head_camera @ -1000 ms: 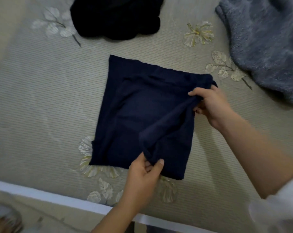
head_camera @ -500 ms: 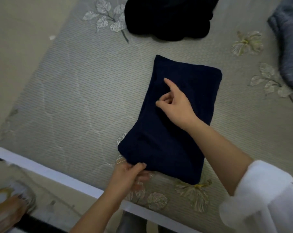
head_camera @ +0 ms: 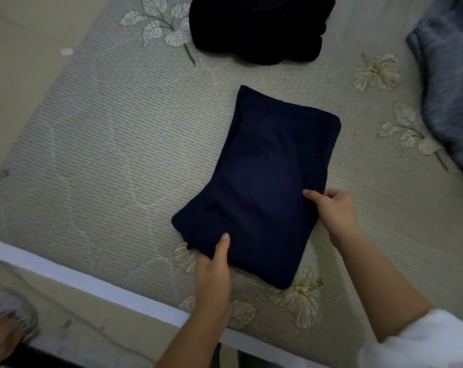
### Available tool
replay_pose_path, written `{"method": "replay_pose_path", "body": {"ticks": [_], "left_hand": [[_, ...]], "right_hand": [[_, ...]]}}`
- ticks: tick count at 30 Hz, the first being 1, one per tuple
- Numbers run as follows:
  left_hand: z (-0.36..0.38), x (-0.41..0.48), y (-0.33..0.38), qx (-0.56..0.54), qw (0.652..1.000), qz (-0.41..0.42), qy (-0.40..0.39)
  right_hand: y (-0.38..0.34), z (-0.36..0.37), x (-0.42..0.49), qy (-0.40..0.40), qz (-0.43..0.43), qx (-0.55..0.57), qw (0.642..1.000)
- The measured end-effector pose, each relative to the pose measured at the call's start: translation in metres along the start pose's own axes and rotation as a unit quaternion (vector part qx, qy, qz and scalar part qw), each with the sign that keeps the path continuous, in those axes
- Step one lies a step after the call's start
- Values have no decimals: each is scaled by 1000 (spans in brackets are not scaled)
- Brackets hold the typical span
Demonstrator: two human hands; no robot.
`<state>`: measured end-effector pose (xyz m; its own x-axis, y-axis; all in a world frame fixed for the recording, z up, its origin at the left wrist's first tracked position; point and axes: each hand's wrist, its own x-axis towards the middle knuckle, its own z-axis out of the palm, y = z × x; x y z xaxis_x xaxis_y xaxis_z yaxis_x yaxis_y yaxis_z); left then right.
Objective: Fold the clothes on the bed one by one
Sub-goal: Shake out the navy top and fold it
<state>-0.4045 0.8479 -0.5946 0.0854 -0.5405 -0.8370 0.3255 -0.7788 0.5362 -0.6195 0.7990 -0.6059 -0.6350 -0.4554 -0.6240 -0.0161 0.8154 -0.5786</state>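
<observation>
Navy cloth (head_camera: 262,181) folded into a thick, narrow rectangle, flat on the bed (head_camera: 113,160), far end leaning a little right of near end. Left hand (head_camera: 214,272) at the cloth's near edge, close to its left corner: thumb pressed flat on top, fingers tucked underneath and out of sight, pinching the edge between them. Right hand (head_camera: 333,211) on the cloth's right long edge, toward the near end: thumb laid on top, fingers curled round the edge, clamped on it. White sleeve (head_camera: 424,343) bunched up the right forearm, near and right of the cloth. Black pile (head_camera: 259,25) heaped beyond the cloth's far end, apart from it. Grey garment (head_camera: 450,88), fuzzy, well to the right of the cloth and cut off by the frame. Pale printed flower (head_camera: 304,293) peeking out beside the cloth's near right corner. White rim (head_camera: 92,285) of the bed nearer than the cloth, crossed by the left forearm. Floor (head_camera: 79,328) past the rim, with something blurred at its left end, too smeared to name.
</observation>
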Motion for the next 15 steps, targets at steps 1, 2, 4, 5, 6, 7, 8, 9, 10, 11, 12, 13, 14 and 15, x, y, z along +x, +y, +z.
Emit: {"method": "replay_pose_path", "body": {"ticks": [1,2,4,5,6,7,8,9,10,11,12,13,14,15], "left_hand": [[-1,0,5,17,999,35,21],[-4,0,12,40,996,74,36],[-16,1,26,90,984,145,58],[-24,3,33,114,976,171,73],[-35,6,41,137,969,187,90],[-45,9,47,160,962,195,108],[-56,14,53,182,955,197,125],[-65,19,57,203,949,197,136],[-74,24,60,221,945,194,146],[-80,29,61,235,941,191,153],[-85,33,63,248,936,192,160],[-86,35,63,258,930,200,166],[-85,37,64,266,924,214,171],[-82,38,65,274,917,231,174]], "right_hand": [[0,-3,-2,-17,14,-9,1000],[-1,-6,-7,-43,33,-32,998],[4,-9,-22,-147,100,-108,978],[8,-8,-32,-216,143,-150,954],[15,-6,-45,-282,176,-192,923],[22,-4,-57,-340,189,-225,894],[30,-3,-67,-379,182,-246,873],[36,-1,-76,-399,158,-248,868],[39,1,-81,-402,120,-228,879],[40,3,-83,-386,71,-189,900],[37,5,-81,-356,21,-140,924],[32,7,-77,-310,-29,-102,945],[24,9,-69,-252,-84,-88,960],[14,12,-60,-190,-141,-96,967]]}}
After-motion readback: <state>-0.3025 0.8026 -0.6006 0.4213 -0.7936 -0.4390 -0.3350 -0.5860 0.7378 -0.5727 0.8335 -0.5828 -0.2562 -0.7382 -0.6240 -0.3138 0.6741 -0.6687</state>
